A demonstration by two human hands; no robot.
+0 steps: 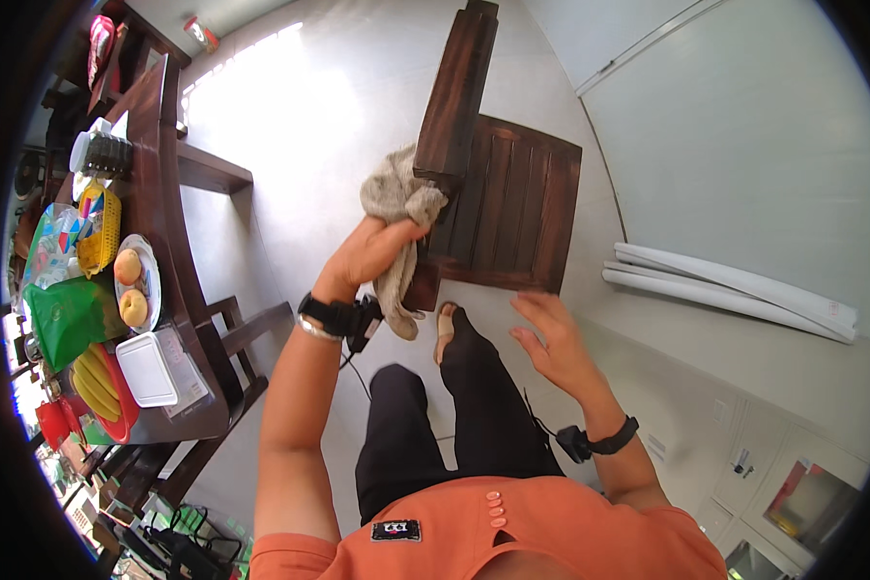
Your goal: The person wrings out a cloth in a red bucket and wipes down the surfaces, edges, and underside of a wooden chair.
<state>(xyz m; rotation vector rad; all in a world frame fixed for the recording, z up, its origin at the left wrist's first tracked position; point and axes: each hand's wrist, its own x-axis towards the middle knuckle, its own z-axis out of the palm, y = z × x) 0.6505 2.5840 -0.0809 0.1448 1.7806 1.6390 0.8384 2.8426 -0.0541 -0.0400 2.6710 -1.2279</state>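
A dark wooden chair with a slatted seat (504,206) stands before me, its thick backrest (457,94) rising on the left side of the seat. My left hand (373,250) grips a grey-beige cloth (395,192) and holds it against the near end of the backrest. Part of the cloth hangs down below the hand. My right hand (551,341) holds nothing; its fingers are apart, just off the near right corner of the seat. Both wrists wear black straps with small devices and cables.
At left stands a dark wooden table (163,217) with a plate of fruit (152,290), a yellow basket (109,232), bananas (94,384), a green bag (65,319) and a white-lidded box (147,368). Long white rolls (725,297) lie along the right wall. Cabinets (761,464) stand lower right.
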